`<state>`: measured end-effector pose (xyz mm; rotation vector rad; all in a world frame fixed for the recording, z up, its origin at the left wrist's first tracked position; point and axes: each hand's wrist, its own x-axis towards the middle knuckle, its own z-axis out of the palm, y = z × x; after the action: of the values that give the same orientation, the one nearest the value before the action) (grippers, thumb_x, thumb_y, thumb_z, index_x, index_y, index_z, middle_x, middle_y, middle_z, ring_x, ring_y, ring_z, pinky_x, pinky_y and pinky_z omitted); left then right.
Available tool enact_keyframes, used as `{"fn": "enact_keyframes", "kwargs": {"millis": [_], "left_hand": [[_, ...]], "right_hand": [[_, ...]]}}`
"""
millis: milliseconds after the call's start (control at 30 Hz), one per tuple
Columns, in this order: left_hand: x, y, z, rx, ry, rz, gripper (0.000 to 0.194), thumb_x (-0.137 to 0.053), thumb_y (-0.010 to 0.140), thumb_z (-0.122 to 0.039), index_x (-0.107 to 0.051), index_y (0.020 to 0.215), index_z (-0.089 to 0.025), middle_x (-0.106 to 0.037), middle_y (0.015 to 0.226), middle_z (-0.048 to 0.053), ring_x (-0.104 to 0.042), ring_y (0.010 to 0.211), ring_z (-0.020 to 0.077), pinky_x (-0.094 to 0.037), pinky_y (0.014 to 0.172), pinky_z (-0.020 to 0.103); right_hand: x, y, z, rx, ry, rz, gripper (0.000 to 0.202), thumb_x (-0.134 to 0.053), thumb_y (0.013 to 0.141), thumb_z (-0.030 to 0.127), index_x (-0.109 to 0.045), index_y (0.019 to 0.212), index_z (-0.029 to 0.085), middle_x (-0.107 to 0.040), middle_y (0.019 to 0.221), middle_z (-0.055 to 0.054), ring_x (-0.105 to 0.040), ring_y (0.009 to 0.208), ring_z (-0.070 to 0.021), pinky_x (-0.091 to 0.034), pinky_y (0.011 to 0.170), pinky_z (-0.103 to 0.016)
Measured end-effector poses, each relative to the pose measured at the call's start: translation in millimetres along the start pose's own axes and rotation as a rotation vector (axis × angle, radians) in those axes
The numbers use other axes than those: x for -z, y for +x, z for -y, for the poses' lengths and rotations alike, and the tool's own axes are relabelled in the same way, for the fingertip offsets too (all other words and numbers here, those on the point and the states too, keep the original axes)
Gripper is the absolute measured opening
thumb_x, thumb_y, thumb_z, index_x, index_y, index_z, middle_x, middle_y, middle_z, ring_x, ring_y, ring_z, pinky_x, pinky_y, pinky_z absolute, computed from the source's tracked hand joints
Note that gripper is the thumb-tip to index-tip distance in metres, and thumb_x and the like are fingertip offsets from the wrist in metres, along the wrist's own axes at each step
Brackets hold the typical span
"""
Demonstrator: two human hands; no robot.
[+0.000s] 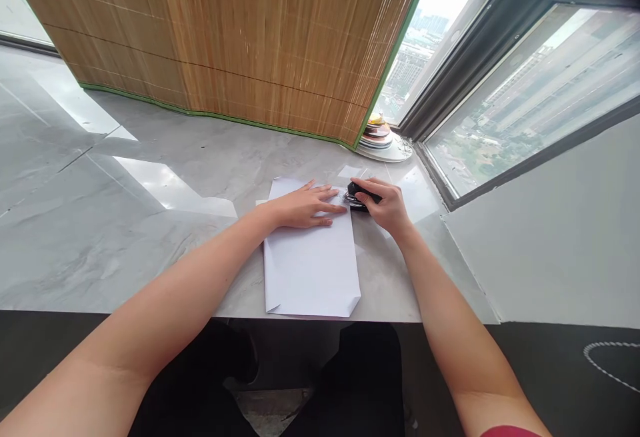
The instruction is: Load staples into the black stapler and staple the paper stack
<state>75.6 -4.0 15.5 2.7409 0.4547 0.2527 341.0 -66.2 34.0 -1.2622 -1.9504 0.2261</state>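
White paper sheets (313, 270), with folded corners at the near end, lie on the grey marbled counter close to its front edge. My left hand (311, 206) rests flat across their upper part, fingers spread and pointing right. At the right edge of the paper, my right hand (387, 204) is closed around a black stapler (361, 197). The stapler's front end meets the paper's edge, just beyond my left fingertips. Whether a staple is in the paper cannot be made out.
A bamboo blind (240, 37) with green edging hangs down to the back of the counter (150, 244). Stacked plates (383, 147) stand in the corner by the window. A white wall (550, 237) borders the right side. A twisted cord (595, 357) shows at lower right.
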Motion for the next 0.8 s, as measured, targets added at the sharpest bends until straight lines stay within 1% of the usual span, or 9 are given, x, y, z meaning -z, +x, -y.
{"fn": "enact_keyframes", "kwargs": {"millis": [133,333,567,700,800], "left_hand": [[-0.3,1,-1,0.024,-0.019,-0.007,0.047,-0.05,0.109,-0.05,-0.057,0.156,-0.046,-0.032,0.177,0.001,-0.027,0.164,0.0365,-0.015,0.131,0.066],[1.4,0,-3,0.023,-0.009,0.012,0.047,-0.049,0.11,-0.048,-0.056,0.156,-0.045,-0.029,0.179,0.002,-0.026,0.164,0.0366,-0.014,0.131,0.067],[0.6,0,-1,0.014,-0.016,0.0,0.046,-0.049,0.109,-0.05,-0.058,0.154,-0.045,-0.034,0.176,0.002,-0.029,0.163,0.0356,-0.015,0.131,0.066],[-0.3,0,0,0.01,-0.035,-0.015,0.046,-0.05,0.109,-0.05,-0.06,0.153,-0.045,-0.036,0.175,0.002,-0.029,0.162,0.0363,-0.015,0.131,0.066],[-0.3,0,0,0.002,-0.045,-0.026,0.045,-0.051,0.108,-0.049,-0.062,0.151,-0.046,-0.039,0.173,0.002,-0.031,0.161,0.0366,-0.016,0.131,0.066]], "right_hand": [[-7,2,6,-0.018,0.018,-0.02,0.033,-0.064,0.097,0.026,-0.082,0.125,0.028,-0.079,0.108,-0.005,-0.074,0.098,-0.0232,-0.059,0.091,-0.037],[-12,2,10,-0.072,0.012,-0.045,0.034,-0.063,0.096,0.025,-0.082,0.124,0.027,-0.078,0.109,-0.005,-0.073,0.099,-0.0233,-0.059,0.092,-0.038],[-16,1,12,-0.073,0.008,-0.033,0.034,-0.062,0.096,0.023,-0.083,0.123,0.028,-0.078,0.111,-0.006,-0.074,0.101,-0.0244,-0.059,0.096,-0.039],[-16,1,12,-0.088,0.001,-0.028,0.034,-0.062,0.096,0.024,-0.083,0.122,0.029,-0.079,0.111,-0.005,-0.074,0.101,-0.0248,-0.06,0.095,-0.04],[-17,1,12,-0.073,0.002,-0.031,0.034,-0.061,0.096,0.023,-0.084,0.12,0.028,-0.079,0.11,-0.006,-0.074,0.1,-0.0252,-0.06,0.095,-0.041]]}}
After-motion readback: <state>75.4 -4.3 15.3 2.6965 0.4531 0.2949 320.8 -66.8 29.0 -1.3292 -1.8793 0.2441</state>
